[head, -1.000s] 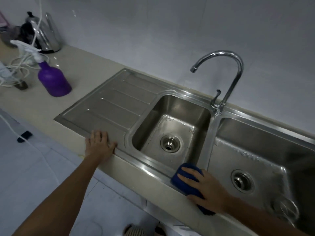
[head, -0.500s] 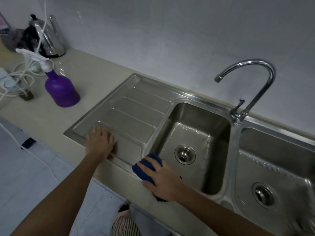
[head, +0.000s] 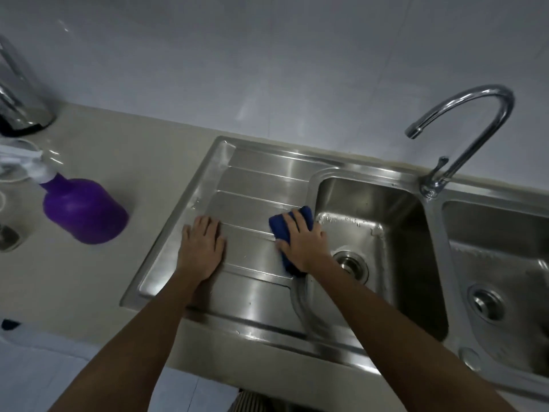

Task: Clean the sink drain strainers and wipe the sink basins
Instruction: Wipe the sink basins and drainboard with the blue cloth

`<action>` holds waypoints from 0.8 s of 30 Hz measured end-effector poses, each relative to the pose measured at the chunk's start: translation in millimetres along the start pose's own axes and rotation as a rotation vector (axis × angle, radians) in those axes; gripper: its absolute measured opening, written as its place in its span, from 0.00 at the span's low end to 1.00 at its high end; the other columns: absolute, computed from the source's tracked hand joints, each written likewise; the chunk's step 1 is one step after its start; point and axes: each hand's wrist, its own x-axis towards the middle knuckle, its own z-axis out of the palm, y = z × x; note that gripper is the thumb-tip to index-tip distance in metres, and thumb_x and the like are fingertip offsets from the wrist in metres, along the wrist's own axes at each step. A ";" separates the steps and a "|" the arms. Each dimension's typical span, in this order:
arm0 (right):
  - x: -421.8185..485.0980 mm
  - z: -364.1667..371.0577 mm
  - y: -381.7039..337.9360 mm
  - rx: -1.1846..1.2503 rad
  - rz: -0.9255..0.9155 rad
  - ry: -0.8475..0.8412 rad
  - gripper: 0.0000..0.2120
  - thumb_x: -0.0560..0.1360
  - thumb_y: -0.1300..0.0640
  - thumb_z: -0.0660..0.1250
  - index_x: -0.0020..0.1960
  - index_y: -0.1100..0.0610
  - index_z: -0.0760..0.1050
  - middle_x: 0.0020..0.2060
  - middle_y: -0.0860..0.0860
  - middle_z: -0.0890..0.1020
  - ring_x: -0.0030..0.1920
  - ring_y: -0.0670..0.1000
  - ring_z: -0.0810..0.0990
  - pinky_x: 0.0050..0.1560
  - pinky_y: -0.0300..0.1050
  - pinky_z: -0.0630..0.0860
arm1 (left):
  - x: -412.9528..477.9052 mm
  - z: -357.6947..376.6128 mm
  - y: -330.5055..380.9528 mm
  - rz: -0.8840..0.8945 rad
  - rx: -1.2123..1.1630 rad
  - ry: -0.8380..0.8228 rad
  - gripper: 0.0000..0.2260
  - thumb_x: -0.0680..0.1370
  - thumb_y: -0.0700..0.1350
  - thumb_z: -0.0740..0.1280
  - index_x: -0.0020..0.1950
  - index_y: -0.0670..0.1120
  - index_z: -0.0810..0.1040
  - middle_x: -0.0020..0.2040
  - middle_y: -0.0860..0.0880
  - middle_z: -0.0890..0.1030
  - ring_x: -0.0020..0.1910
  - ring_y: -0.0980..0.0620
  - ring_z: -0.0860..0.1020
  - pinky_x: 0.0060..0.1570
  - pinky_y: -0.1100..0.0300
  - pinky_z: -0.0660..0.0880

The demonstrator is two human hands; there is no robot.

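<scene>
Kitchen sink, seen from above: right hand (head: 303,242) presses a blue cloth (head: 279,227) w/ fingers laid straight over it on the steel drainboard (head: 261,179), at the near basin (head: 386,209) rim. Left hand (head: 202,248) rests flat, fingers straight, on the drainboard beside it. A strainer (head: 352,264) sits in the basin's drain; purple spray bottle (head: 84,215) on counter, far left.

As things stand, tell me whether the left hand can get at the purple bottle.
Probably yes. The left hand lies flat and empty on the drainboard, and the bottle sits on the counter to its left with nothing between them.
</scene>
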 end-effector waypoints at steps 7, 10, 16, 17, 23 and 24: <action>-78.8 28.8 -19.5 -0.135 -0.198 0.064 0.30 0.73 0.36 0.56 0.72 0.44 0.62 0.75 0.53 0.62 0.61 0.66 0.74 0.55 0.59 0.75 | 39.9 0.5 -23.0 0.140 0.084 -0.055 0.31 0.76 0.59 0.41 0.72 0.48 0.68 0.72 0.39 0.66 0.73 0.38 0.61 0.69 0.41 0.55; -89.5 37.1 -8.1 -0.209 -0.330 0.099 0.31 0.71 0.34 0.58 0.72 0.43 0.64 0.72 0.50 0.66 0.58 0.62 0.78 0.49 0.54 0.78 | 39.4 7.9 -34.3 0.168 0.121 -0.060 0.29 0.78 0.59 0.41 0.76 0.52 0.59 0.76 0.41 0.60 0.76 0.40 0.54 0.72 0.42 0.50; 11.7 8.8 12.1 -0.132 -0.133 0.105 0.32 0.73 0.35 0.51 0.76 0.40 0.53 0.76 0.50 0.59 0.63 0.67 0.70 0.55 0.60 0.72 | 41.9 17.9 -35.4 0.148 0.125 -0.002 0.27 0.78 0.56 0.46 0.77 0.53 0.57 0.76 0.44 0.59 0.76 0.43 0.54 0.73 0.45 0.50; 33.8 3.1 17.0 -0.131 -0.086 0.121 0.31 0.75 0.36 0.51 0.76 0.40 0.51 0.77 0.49 0.56 0.66 0.67 0.67 0.58 0.61 0.71 | 43.6 19.4 -35.8 0.151 0.110 0.014 0.26 0.78 0.56 0.47 0.76 0.53 0.59 0.76 0.44 0.60 0.76 0.43 0.56 0.73 0.44 0.51; 127.2 -29.4 13.3 -0.029 0.226 0.014 0.31 0.79 0.39 0.51 0.77 0.41 0.41 0.78 0.49 0.44 0.73 0.68 0.52 0.69 0.66 0.58 | 43.5 16.1 -35.7 0.171 0.088 0.001 0.28 0.78 0.58 0.45 0.77 0.50 0.56 0.76 0.44 0.59 0.76 0.43 0.55 0.74 0.43 0.51; 129.3 -30.2 6.6 -0.016 0.244 -0.008 0.31 0.79 0.39 0.51 0.77 0.41 0.39 0.78 0.49 0.43 0.73 0.68 0.50 0.69 0.67 0.57 | 41.5 12.1 -36.9 0.187 0.057 0.001 0.29 0.78 0.58 0.45 0.77 0.47 0.55 0.76 0.43 0.60 0.76 0.43 0.56 0.74 0.44 0.52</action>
